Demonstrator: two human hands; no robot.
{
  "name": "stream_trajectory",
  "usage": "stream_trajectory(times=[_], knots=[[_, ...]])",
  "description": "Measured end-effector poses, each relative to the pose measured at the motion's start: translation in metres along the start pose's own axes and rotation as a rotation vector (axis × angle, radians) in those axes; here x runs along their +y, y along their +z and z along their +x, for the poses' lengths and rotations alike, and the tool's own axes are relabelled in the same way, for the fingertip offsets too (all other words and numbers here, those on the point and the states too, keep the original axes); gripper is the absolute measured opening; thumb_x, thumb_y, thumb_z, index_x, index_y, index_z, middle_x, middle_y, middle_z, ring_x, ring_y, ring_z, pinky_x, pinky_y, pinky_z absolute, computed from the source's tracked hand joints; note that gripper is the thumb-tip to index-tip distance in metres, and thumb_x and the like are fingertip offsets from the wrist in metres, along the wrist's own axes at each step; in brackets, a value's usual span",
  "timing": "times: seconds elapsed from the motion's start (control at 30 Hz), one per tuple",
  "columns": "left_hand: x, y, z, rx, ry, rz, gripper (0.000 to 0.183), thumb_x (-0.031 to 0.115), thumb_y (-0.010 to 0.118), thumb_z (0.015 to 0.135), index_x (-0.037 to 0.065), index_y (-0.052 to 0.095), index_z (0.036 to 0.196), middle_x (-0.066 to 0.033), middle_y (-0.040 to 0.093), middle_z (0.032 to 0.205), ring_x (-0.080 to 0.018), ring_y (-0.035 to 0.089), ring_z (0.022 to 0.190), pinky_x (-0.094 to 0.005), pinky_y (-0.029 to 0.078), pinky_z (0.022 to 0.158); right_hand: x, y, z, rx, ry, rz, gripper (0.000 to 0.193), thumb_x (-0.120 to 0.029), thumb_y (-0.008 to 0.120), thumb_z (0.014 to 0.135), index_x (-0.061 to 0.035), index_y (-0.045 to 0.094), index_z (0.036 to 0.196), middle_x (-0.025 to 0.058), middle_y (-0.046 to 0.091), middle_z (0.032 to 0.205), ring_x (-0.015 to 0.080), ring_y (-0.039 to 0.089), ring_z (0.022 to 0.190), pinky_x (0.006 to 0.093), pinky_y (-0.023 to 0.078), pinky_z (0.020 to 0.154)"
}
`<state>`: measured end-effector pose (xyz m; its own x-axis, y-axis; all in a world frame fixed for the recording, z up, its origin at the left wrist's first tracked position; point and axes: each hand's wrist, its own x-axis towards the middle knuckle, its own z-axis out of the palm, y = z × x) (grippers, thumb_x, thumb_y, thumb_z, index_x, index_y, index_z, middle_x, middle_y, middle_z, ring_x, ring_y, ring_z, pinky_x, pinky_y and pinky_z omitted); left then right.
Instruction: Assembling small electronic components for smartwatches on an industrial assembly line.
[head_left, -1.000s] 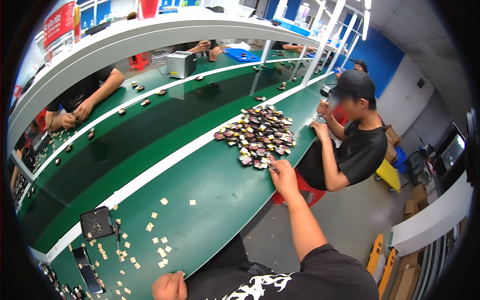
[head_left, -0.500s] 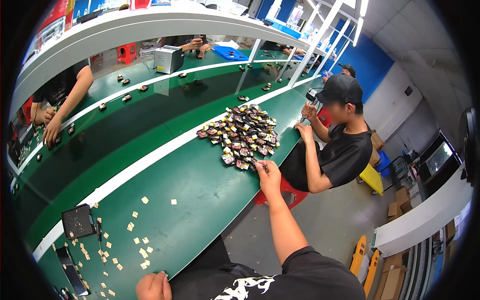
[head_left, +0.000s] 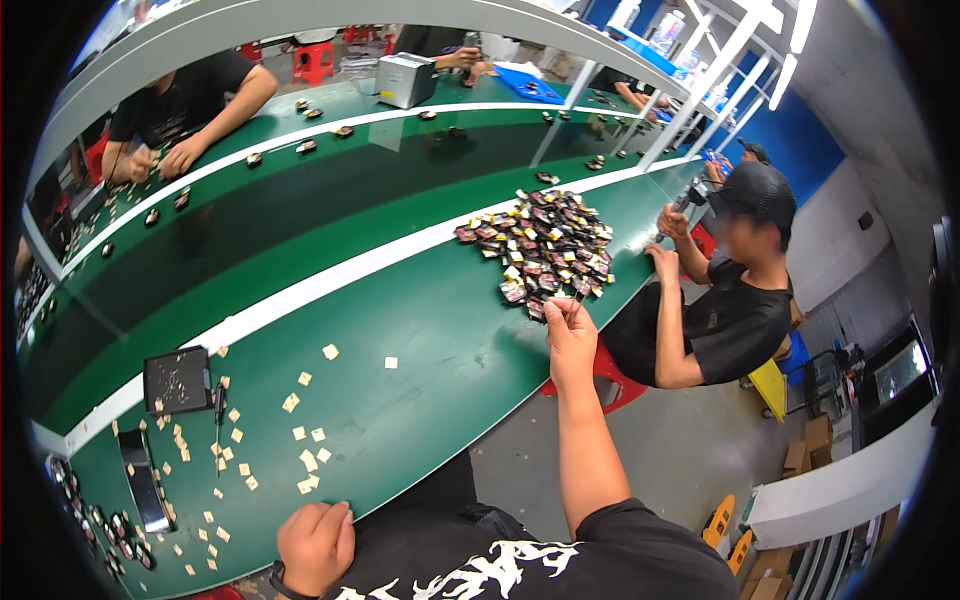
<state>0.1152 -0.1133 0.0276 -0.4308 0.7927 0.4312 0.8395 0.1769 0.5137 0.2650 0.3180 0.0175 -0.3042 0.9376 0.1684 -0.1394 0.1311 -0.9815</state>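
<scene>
My right hand (head_left: 572, 345) reaches out to the near edge of a heap of small black parts (head_left: 550, 240) with pink, white and yellow faces. Its thumb and fingertips are pinched together; what sits between them is too small to make out. My left hand (head_left: 316, 548) rests closed at the bench's near edge, fingers curled in, and whatever it may hold is hidden. Several small cream square pieces (head_left: 291, 402) lie scattered to the left on the green bench (head_left: 420, 420). Among them are a black tray (head_left: 178, 380), a thin screwdriver (head_left: 219, 400) and a dark glossy strip (head_left: 146, 480).
More black parts (head_left: 125, 540) gather at the lower left. Beyond a white rail (head_left: 330, 285) runs a dark belt (head_left: 330, 220) carrying spaced parts. A co-worker (head_left: 745, 290) sits at the right; another (head_left: 185, 120) works across the belt. A white shelf (head_left: 250, 30) spans overhead.
My view has turned left, so the bench and heap appear farther right. My right hand stays at the heap's near edge, still pinched. My left hand shows more fully, still closed.
</scene>
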Motion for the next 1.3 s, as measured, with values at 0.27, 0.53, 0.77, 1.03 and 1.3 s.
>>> stream_trajectory(times=[0.27, 0.53, 0.77, 1.03, 1.3], knots=[[0.004, 0.001, 0.048, -0.205, -0.806, -1.637, 0.05, 0.028, 0.048, 0.108, -0.001, 0.042, 0.149, -0.0184, 0.065, 0.122, -0.0198, 0.067, 0.082, -0.0263, 0.053, 0.067, -0.032, 0.084, -0.113, -0.566, -0.09, 0.166, 0.016, 0.003, 0.07, 0.091, -0.0002, 0.069, 0.107, 0.0081, 0.066, 0.109, 0.0086, 0.059, 0.084, 0.0232, 0.047, 0.074], [-0.006, 0.001, 0.043, -0.157, -0.902, -1.74, 0.035, 0.012, 0.053, 0.106, -0.002, 0.05, 0.138, -0.0095, 0.065, 0.11, -0.0134, 0.065, 0.085, -0.0241, 0.054, 0.072, -0.056, 0.118, -0.176, -0.869, 0.132, -0.038, 0.02, 0.001, 0.068, 0.094, 0.0009, 0.068, 0.114, 0.0092, 0.066, 0.112, 0.005, 0.053, 0.074, 0.0208, 0.042, 0.063], [-0.01, 0.017, 0.027, 0.154, -0.792, -1.543, 0.032, -0.003, 0.058, 0.099, -0.001, 0.049, 0.13, -0.0137, 0.063, 0.116, -0.0239, 0.07, 0.103, -0.032, 0.06, 0.087, -0.077, 0.111, -0.205, -0.795, 0.895, -0.033, 0.022, -0.023, 0.051, 0.108, -0.0023, 0.054, 0.113, 0.0087, 0.069, 0.083, 0.0088, 0.06, 0.059, 0.0203, 0.044, 0.051], [-0.01, 0.033, 0.014, 0.256, -0.73, -1.4, 0.023, -0.009, 0.056, 0.098, -0.004, 0.049, 0.119, -0.0122, 0.06, 0.11, -0.0168, 0.067, 0.102, -0.0326, 0.059, 0.092, -0.069, 0.13, -0.219, -0.82, 1.045, 0.047, 0.018, -0.019, 0.055, 0.106, -0.0027, 0.048, 0.111, 0.0117, 0.067, 0.074, 0.0108, 0.057, 0.048, 0.0214, 0.041, 0.043], [-0.007, 0.034, 0.015, 0.241, -0.733, -1.309, 0.018, -0.007, 0.055, 0.099, -0.005, 0.049, 0.115, -0.0142, 0.064, 0.11, -0.0156, 0.069, 0.098, -0.0288, 0.059, 0.085, -0.062, 0.139, -0.222, -0.73, 1.055, 0.093, 0.015, -0.016, 0.056, 0.105, -0.0041, 0.046, 0.106, 0.0109, 0.065, 0.069, 0.0108, 0.053, 0.043, 0.0227, 0.037, 0.039]])
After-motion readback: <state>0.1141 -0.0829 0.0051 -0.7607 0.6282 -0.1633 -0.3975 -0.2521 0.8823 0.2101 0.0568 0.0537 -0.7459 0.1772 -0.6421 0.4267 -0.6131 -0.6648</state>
